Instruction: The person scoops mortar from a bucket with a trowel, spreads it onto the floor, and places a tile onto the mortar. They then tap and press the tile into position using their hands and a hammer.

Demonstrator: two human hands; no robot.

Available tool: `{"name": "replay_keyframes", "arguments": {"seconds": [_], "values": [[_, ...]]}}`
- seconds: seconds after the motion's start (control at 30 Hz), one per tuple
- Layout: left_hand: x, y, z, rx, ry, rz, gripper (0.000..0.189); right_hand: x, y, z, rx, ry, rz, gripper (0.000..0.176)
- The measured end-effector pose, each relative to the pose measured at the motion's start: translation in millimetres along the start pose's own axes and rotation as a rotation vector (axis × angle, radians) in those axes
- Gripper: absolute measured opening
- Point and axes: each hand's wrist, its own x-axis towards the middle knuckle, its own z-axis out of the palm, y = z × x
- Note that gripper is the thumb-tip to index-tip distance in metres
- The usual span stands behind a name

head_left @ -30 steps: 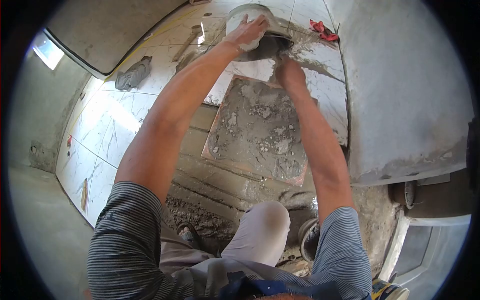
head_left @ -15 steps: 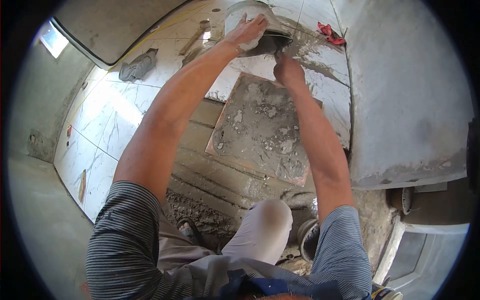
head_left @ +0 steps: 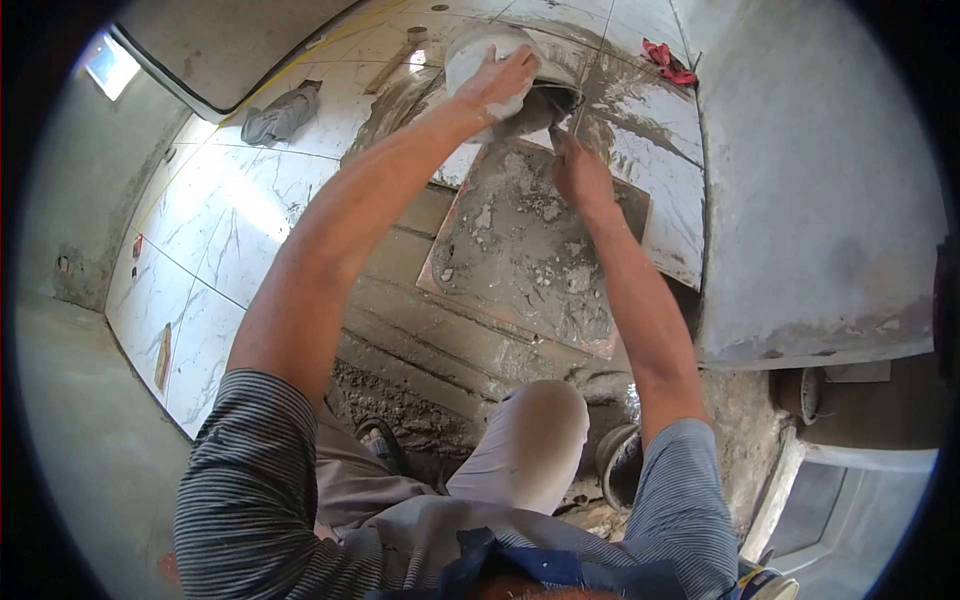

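A mortar-smeared bucket is tipped on its side at the far end of the work area, its mouth facing right and toward me. My left hand grips its upper side, with wet grey mortar on the skin. Closed in a fist near the bucket's mouth, my right hand holds what looks like a trowel; its blade is mostly hidden at the opening. Beneath my hands lies a square tile, its upturned face coated in lumpy grey mortar, with reddish edges showing.
Ridged wet mortar spreads around the tile. White marbled tiles cover the floor at left, bearing a grey cloth. A red cloth lies by the right wall. A round container stands beside my knee.
The bucket has come slightly toward me with my left hand on it. My right hand has drawn back a little from its mouth, and more of the tool's shaft shows.
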Motion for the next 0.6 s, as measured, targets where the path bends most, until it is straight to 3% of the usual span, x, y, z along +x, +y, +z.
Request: {"name": "replay_keyframes", "arguments": {"seconds": [0.07, 0.13, 0.17, 0.23, 0.27, 0.33, 0.37, 0.43, 0.5, 0.53, 0.6], "values": [[-8, 11, 0, -0.105, 0.09, -0.044, 0.038, -8, -1, 1, 0.033, 0.097, -0.009, 0.04], [-8, 24, 0, -0.052, 0.052, -0.034, 0.037, -17, 3, -5, -0.046, -0.134, 0.045, 0.042], [-6, 32, 0, 0.004, 0.024, -0.021, 0.037, -28, 5, -4, -0.051, -0.141, 0.053, 0.042], [-1, 44, 4, -0.077, 0.084, -0.047, 0.037, -42, 12, 0, 0.027, 0.102, 0.036, 0.041], [-4, 51, 7, -0.157, 0.124, -0.072, 0.038, -45, 17, 2, 0.024, 0.093, 0.037, 0.041], [-5, 61, 7, -0.095, 0.076, 0.001, 0.039, -55, 30, 5, -0.055, -0.116, 0.161, 0.042], [-3, 68, 7, -0.024, 0.039, 0.079, 0.04, -67, 36, 8, -0.057, -0.121, 0.176, 0.042], [3, 80, 25, -0.116, 0.101, 0.031, 0.038, -82, 43, 9, 0.017, 0.183, 0.074, 0.039], [1, 92, 30, -0.214, 0.142, -0.016, 0.037, -91, 56, 10, -0.017, 0.088, 0.112, 0.037], [2, 99, 19, -0.078, 0.07, 0.046, 0.039, -97, 62, 9, -0.05, -0.001, 0.143, 0.036], [6, 112, 9, 0.062, 0.014, 0.11, 0.041, -117, 65, 9, -0.028, 0.123, 0.147, 0.035]]}}
